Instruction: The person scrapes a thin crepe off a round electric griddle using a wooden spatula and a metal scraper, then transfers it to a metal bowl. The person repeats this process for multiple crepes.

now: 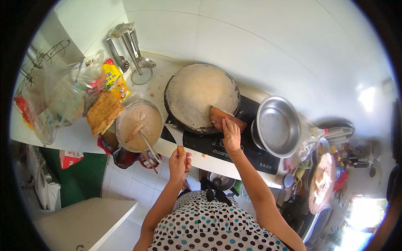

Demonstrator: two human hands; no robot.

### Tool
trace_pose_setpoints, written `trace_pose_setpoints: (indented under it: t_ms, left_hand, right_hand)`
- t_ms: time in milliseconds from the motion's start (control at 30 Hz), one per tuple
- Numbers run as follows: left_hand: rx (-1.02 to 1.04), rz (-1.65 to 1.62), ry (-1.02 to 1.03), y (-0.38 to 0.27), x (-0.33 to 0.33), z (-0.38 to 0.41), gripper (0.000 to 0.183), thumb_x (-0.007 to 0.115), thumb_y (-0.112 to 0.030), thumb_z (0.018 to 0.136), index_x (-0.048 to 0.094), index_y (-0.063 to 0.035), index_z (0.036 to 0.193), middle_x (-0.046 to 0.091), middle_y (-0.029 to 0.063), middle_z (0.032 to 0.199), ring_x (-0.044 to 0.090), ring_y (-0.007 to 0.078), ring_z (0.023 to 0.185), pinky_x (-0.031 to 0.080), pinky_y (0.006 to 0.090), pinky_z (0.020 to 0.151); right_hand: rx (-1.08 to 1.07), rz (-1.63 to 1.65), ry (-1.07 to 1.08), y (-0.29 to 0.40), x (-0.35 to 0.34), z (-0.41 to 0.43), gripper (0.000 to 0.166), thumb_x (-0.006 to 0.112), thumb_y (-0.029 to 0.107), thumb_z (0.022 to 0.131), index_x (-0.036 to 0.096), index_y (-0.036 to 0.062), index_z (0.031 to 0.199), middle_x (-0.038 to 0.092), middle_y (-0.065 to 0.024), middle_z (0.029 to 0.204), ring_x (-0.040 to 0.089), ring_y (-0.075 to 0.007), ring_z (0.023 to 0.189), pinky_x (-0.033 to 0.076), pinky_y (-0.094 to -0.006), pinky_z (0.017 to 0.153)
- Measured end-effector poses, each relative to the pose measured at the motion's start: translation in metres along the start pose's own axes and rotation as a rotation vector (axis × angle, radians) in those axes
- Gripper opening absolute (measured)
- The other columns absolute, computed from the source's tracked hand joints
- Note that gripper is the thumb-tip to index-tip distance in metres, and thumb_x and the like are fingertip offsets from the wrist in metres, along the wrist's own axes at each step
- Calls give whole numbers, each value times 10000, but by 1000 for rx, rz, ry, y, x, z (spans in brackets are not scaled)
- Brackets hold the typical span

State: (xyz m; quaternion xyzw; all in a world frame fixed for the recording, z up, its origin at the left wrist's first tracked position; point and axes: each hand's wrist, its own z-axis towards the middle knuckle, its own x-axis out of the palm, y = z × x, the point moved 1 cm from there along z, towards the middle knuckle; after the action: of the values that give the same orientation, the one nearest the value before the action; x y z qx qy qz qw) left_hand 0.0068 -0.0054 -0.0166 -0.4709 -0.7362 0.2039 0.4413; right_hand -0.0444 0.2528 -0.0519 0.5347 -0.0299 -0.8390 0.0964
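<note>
A round griddle with a thin, pale layer of batter spread over it sits on the black cooktop. My right hand grips a flat wooden scraper board, whose left end rests on the griddle's near right part. My left hand is closed around the wooden handle of a metal-bladed spatula. Its blade points up towards the griddle's near left rim. Left of the griddle stands a pot of batter with a ladle and a wooden stick tool in it.
A steel basin stands right of the griddle. A folded browned flatbread, plastic bags and a yellow seasoning packet crowd the left counter. Utensils stand by the wall. Farther right lies a round tray with pale food.
</note>
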Motion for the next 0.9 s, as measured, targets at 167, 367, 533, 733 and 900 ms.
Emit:
trace_pose_setpoints:
  t_ms: [167, 367, 533, 733, 900]
  left_hand:
    - [1, -33, 14, -1, -4, 3, 133, 505, -129, 981, 515, -21, 1058, 617, 98, 883, 512, 81, 558, 407, 198, 427]
    - [24, -47, 23, -8, -8, 3, 127, 500, -127, 984, 515, -28, 1062, 620, 91, 875, 516, 76, 556, 398, 190, 414]
    - [0, -35, -5, -11, -13, 7, 123, 496, -129, 984, 518, -41, 1068, 631, 89, 889, 515, 72, 544, 384, 183, 400]
    - [-84, 88, 31, -13, -13, -11, 151, 492, -145, 987, 512, -26, 1079, 643, 104, 911, 525, 72, 547, 383, 181, 390]
    - [-52, 116, -67, -15, 14, -29, 343, 530, -339, 983, 577, 1, 980, 581, 42, 700, 389, 46, 425, 291, 195, 346]
  right_hand:
    - [33, -1, 8, 15, -5, -17, 535, 529, -9, 755, 527, 15, 1290, 533, -137, 1298, 499, -307, 1196, 382, -417, 1010]
    - [35, 81, 41, 29, -21, -25, 483, 541, -9, 745, 576, 11, 1226, 582, -142, 1227, 540, -317, 1134, 422, -413, 963]
    - [9, 293, 106, 47, -53, -28, 452, 571, -83, 678, 633, 2, 1117, 646, -156, 1090, 600, -338, 1018, 477, -420, 879]
    - [194, 246, -43, 10, -69, 29, 295, 613, -24, 751, 673, 34, 1033, 673, -170, 960, 636, -352, 901, 506, -418, 784]
    - [263, 174, 139, -24, -50, 50, 214, 638, 103, 796, 711, 95, 997, 677, -171, 893, 646, -354, 839, 507, -430, 722]
